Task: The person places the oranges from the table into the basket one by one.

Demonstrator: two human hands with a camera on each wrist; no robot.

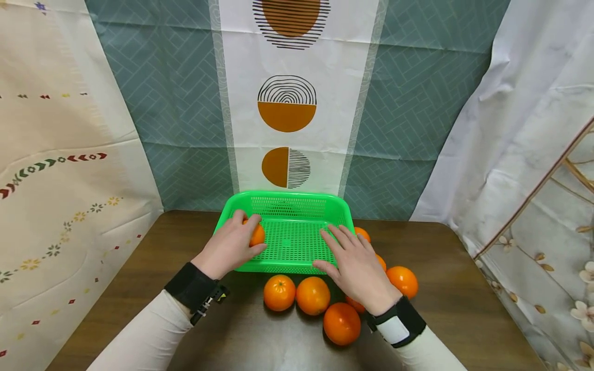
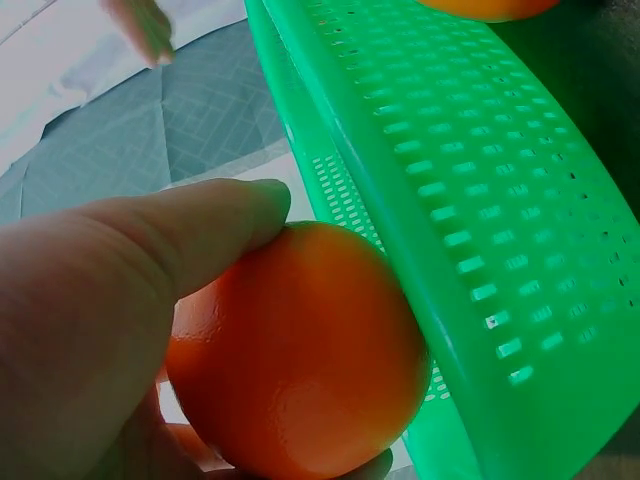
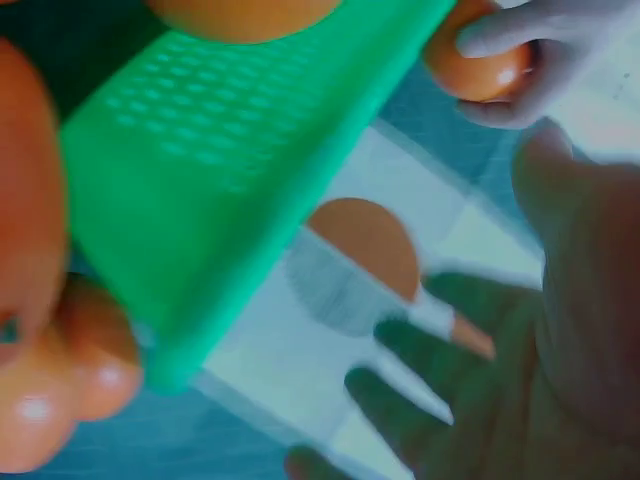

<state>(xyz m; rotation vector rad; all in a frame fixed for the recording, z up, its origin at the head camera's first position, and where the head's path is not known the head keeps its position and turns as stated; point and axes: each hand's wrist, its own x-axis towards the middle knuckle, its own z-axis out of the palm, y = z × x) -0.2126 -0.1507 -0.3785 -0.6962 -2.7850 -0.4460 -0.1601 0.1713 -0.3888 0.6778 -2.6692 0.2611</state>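
My left hand [image 1: 232, 245] grips an orange [image 1: 257, 234] over the left part of a green plastic basket [image 1: 287, 195]. In the left wrist view, thumb and fingers wrap round that orange [image 2: 300, 350], which overlaps the basket's rim [image 2: 400, 250]. My right hand [image 1: 355, 268] hovers at the basket's front right corner, fingers spread and holding nothing. Seen from the right wrist, its fingers [image 3: 400, 410] are straight and apart. Beneath and beside this hand lie several oranges, one [image 1: 402, 282] to its right and one [image 1: 342, 323] near its wrist, partly hiding others.
Two oranges, one [image 1: 279, 292] beside another [image 1: 313, 296], sit just before the basket's front wall. Another orange [image 1: 362, 235] shows beyond its right side. The brown wooden table [image 1: 464, 304] backs onto a hanging patterned cloth [image 1: 181, 103], with further cloths at both sides.
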